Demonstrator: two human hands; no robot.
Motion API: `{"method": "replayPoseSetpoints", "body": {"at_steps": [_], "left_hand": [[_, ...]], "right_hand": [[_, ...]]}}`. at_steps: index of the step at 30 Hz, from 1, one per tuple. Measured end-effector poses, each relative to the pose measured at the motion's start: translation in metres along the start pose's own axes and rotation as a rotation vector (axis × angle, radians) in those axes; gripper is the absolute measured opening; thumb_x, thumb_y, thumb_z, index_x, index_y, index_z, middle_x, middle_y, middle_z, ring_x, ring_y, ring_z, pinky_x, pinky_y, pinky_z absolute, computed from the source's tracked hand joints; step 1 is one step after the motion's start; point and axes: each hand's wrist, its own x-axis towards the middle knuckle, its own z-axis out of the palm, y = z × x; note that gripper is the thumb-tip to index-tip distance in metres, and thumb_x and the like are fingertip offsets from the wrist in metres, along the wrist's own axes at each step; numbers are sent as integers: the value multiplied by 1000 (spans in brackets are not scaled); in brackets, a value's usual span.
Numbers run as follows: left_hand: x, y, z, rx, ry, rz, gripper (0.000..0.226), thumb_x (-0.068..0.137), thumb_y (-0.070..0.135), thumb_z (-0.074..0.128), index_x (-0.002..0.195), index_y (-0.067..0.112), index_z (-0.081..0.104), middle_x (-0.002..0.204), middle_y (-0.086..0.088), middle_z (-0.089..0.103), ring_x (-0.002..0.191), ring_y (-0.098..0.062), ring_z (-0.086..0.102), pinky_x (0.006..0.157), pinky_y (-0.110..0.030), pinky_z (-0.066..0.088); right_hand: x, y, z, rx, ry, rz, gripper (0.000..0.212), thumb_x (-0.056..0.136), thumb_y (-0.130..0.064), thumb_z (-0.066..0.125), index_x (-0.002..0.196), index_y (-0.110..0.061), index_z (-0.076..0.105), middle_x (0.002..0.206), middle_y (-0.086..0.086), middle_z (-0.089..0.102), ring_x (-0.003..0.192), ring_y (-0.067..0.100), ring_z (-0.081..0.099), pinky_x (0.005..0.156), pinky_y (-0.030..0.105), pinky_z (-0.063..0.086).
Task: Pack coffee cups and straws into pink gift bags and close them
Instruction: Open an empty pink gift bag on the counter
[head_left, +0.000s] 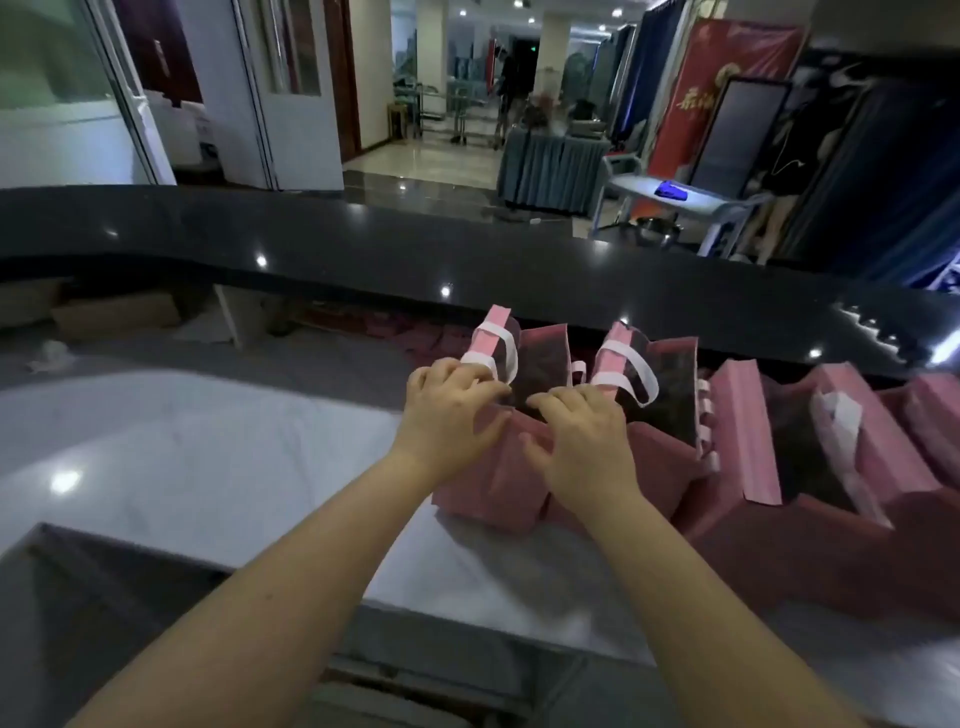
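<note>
1. One long black counter runs across the whole width of the view, glossy, with ceiling lights reflected in it; it stands just behind the row of bags
2. One pale grey-white worktop lies below it and carries the bags; a darker panel meets it at the lower left
3. A row of pink gift bags sits along the right half of the worktop, touching side to side. At least four can be counted (the far right end is cut off by the frame edge, so the full number cannot be told). The leftmost bag is the one under the hands; the second bag stands just beside it, the third bag and a fourth bag further right. All four stand open at the top, their insides dark; no cup or straw can be made out inside
4. Two raised pink flaps with white ribbon handles stand up at the back of the first two bags, one on each
5. One crumpled white paper piece sticks out of the fourth bag
6. Two bare hands reach in from below. The left hand rests on the near left rim of the leftmost bag, fingers spread and curled over the edge near the ribbon. The right hand lies on the same bag's near right rim, fingers spread, pressing the pink paper; neither hand is closed round anything
</note>
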Motion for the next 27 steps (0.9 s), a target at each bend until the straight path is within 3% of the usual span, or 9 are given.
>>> {"method": "replayPoseSetpoints", "body": {"at_steps": [3,5,8,15,18,20,23,25,27], "left_hand": [[-7,13,14,73,57,38,20,77,26,79,96,25,77,98,7,72,95,-28,64,84,-44,43],[-10,13,19,40,97,13,8,80,20,73,87,23,76,90,8,72,93,-28,64,85,-42,39],[-5,0,13,13,147,-8,9,79,12,67,76,18,72,82,7,71,91,-30,63,87,-39,31],[9,-68,-20,131,29,29,6,79,10,74,82,15,75,107,-6,69,108,-40,54,90,-50,34],[11,-110,-32,170,39,-138,6,83,15,73,80,20,74,113,-4,65,119,-37,46,95,-47,29],[9,-127,-30,135,34,-253,8,85,17,72,83,24,75,116,-2,63,120,-33,44,96,-47,34],[-1,-130,-18,-138,45,-338,21,88,13,68,103,28,72,118,10,59,113,-12,50,97,-35,46],[-13,-117,-15,-446,130,-487,30,91,18,65,110,41,63,112,29,56,103,7,53,88,-15,48],[-29,-103,-13,-666,234,-621,29,91,31,65,108,52,56,107,34,59,102,13,55,76,-4,46]], "right_hand": [[-5,11,10,-5,27,37,26,75,-20,76,100,-13,71,99,4,70,107,34,58,90,48,42],[-9,15,18,31,59,43,23,76,-17,75,98,-13,72,97,3,70,107,34,58,91,48,41],[-8,16,28,92,149,19,21,75,-13,75,96,-12,73,92,3,70,103,35,58,90,49,43],[8,3,41,213,107,-60,32,77,-12,75,109,-12,71,113,4,67,120,33,52,103,46,40],[20,3,46,264,103,-23,33,81,-17,73,114,-11,69,117,5,64,121,30,48,106,47,37],[30,2,48,335,102,49,36,83,-14,72,118,-11,66,120,5,60,123,29,45,108,45,35],[49,2,53,367,8,190,49,86,-13,65,133,-18,54,139,4,45,136,24,29,116,41,24],[60,8,58,352,-108,296,62,87,-9,60,144,-24,39,154,3,27,146,22,12,117,38,12],[66,12,63,395,-214,377,72,87,-5,57,149,-26,28,160,0,15,148,20,4,117,39,11]]}}
